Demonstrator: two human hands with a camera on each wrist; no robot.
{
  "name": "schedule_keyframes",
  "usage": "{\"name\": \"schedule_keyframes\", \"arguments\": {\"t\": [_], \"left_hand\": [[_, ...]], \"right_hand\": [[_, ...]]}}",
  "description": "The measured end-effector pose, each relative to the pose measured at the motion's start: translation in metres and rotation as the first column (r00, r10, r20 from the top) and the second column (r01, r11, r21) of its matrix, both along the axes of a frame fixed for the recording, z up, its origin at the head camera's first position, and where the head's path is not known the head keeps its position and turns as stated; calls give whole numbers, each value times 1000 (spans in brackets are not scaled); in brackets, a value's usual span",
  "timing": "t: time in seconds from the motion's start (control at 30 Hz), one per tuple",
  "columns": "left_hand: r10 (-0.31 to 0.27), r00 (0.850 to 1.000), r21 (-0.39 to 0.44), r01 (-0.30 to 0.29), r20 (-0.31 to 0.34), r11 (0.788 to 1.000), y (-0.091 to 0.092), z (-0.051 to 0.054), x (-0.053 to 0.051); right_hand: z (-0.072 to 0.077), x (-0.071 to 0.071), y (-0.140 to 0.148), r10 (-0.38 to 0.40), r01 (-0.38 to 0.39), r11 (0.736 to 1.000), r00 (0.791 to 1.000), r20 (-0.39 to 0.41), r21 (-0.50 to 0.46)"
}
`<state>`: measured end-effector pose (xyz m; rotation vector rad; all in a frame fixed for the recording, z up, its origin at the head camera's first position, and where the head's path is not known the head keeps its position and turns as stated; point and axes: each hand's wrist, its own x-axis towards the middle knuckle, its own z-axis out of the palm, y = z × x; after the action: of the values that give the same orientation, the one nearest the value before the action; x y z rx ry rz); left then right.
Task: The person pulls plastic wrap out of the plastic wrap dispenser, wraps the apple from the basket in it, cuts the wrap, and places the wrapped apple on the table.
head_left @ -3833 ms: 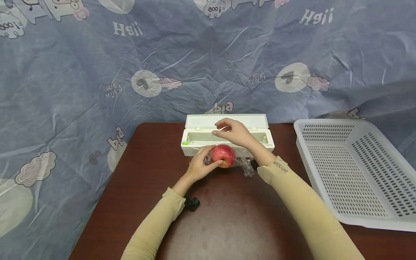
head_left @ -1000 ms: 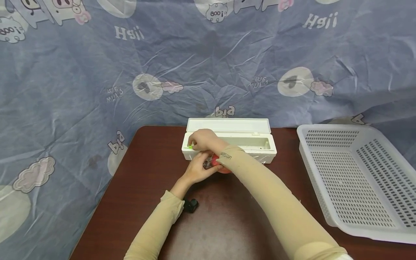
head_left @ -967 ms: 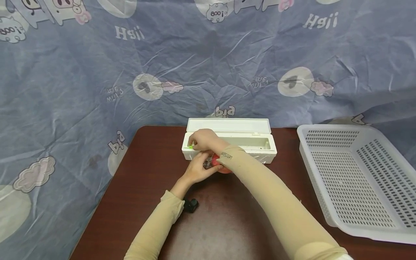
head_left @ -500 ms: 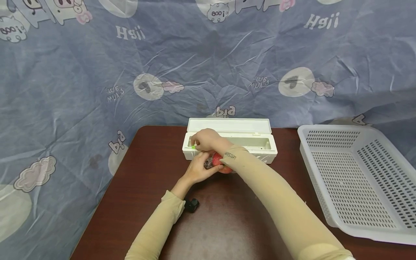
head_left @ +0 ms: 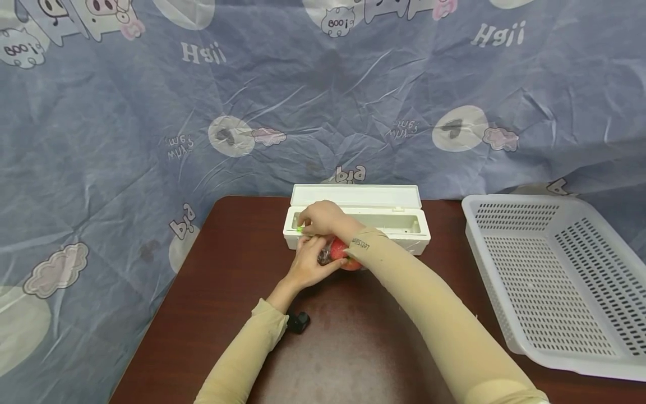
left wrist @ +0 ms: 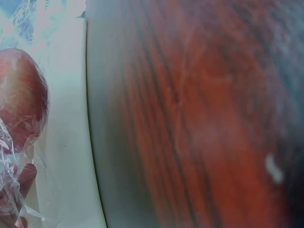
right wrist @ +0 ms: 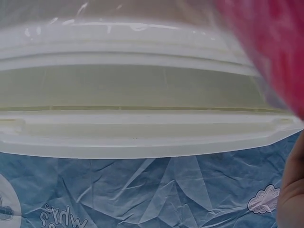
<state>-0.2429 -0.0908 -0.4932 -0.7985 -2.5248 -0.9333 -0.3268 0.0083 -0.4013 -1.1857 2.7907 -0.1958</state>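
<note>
A red apple [head_left: 338, 248] wrapped in clear cling film [head_left: 323, 257] sits before a white cling film dispenser [head_left: 356, 195], its lid raised. My left hand [head_left: 309, 265] grips the apple's left side, with the thumb along the near side. Over the dispenser's left end, my right hand [head_left: 323, 217] pinches a small green slide cutter [head_left: 300, 229]; the right sleeve hides part of the apple. In the left wrist view, the film-covered apple [left wrist: 21, 99] shows at the left edge. The right wrist view catches a hand [right wrist: 290, 204] at its right edge.
A white perforated plastic basket [head_left: 550, 286] stands at the right of the brown table [head_left: 343, 348]. A black wrist-camera piece [head_left: 299, 322] shows beneath my left wrist. Behind the table hangs a blue printed cloth [head_left: 313, 101].
My right hand has moved from above the dispenser's middle to its left end and taken hold of the green slide cutter, which has since shifted slightly right. My left hand stays on the apple.
</note>
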Motion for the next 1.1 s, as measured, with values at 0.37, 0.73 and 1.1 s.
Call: {"name": "schedule_keyframes", "arguments": {"t": [0.37,0.73,1.1], "left_hand": [[7,1000,2,-7,-5,1000,-1,-1,0],[-1,998,9,0,70,1000,-1,7,1],[11,994,10,-12,108,1000,-1,9,-1]], "right_hand": [[-2,1,-3,50,-50,999,997,-52,-5],[1,2,-5,40,-40,999,999,-15,21],[7,-2,-5,94,-95,994,995,29,57]]}}
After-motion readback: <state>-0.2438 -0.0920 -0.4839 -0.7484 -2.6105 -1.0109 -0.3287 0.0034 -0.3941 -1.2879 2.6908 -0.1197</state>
